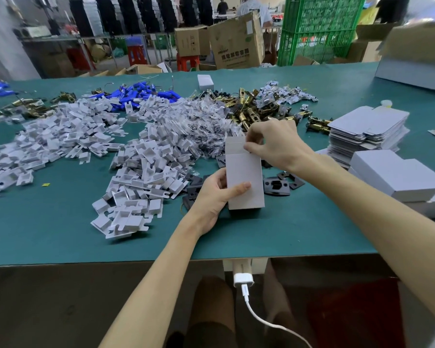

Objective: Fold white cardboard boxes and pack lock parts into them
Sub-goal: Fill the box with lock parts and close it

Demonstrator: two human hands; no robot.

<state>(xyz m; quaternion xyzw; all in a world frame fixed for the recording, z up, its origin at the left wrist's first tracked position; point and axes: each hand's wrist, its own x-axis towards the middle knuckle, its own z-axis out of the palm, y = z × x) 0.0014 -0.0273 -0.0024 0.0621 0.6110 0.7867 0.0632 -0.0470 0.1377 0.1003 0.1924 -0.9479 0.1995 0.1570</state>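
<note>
White cardboard box (245, 182): held upright in front of the person, low end at or just above the bench (286, 234); contact not resolvable.

Left hand (211, 197): wrapped round the box's lower left edge, thumb laid across the front face.

Right hand (274, 144): fingertips pinched on the top flap, which stands raised, not tucked. Judged step: closing the top end.

Around the hands:
- black plates (276, 185) lie just right of the left hand, beneath the right wrist
- plastic inserts (141, 167) heaped left of the left hand
- brass latches (246, 109) just beyond the right hand
- flat box blanks (369, 129) stacked right of the right hand

Risks, as judgement:
- Flap pushed off its score line would crease or buckle instead of tucking.
- One-sided grip low down may let the sleeve skew, so the tuck tab misses its slot.
- Contents not visible; closing now could seal an unfilled box.
- Right forearm passes low over the plates and may sweep them.
</note>
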